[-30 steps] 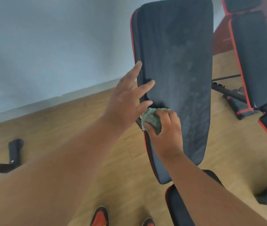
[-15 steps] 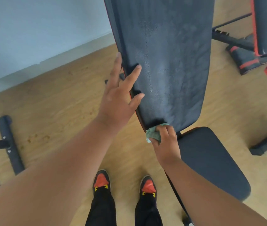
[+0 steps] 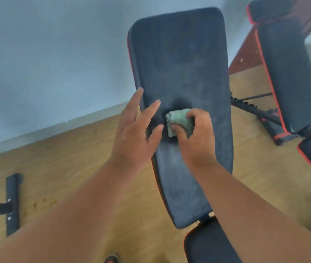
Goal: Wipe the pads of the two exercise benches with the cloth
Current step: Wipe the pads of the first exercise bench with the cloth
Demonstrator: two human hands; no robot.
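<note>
On the back pad (image 3: 185, 59) | right hand (image 3: 198, 137) gripping cloth (image 3: 178, 121), moved up | left hand (image 3: 133, 133) open, steadying.

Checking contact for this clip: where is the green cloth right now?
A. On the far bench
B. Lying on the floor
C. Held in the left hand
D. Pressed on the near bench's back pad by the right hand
D: the right hand grips the green cloth against the near back pad.

Green cloth (image 3: 178, 121), black red-edged back pad (image 3: 185, 73), tan wooden floor (image 3: 65, 158)
</note>
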